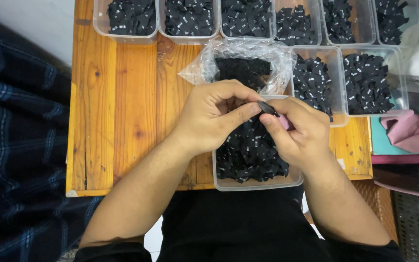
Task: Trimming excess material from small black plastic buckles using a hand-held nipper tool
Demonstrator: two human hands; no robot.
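Black label [268, 107] — pinched btwn left hand [213, 116] & right hand [298, 131].

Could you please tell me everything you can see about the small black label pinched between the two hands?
The small black fabric label is a narrow, dark strip that looks like woven cloth. It is pinched between the left hand's thumb and the right hand's fingertips. It lies tilted, above the clear plastic tub of similar black labels at the wooden table's near edge. Most of it is hidden.
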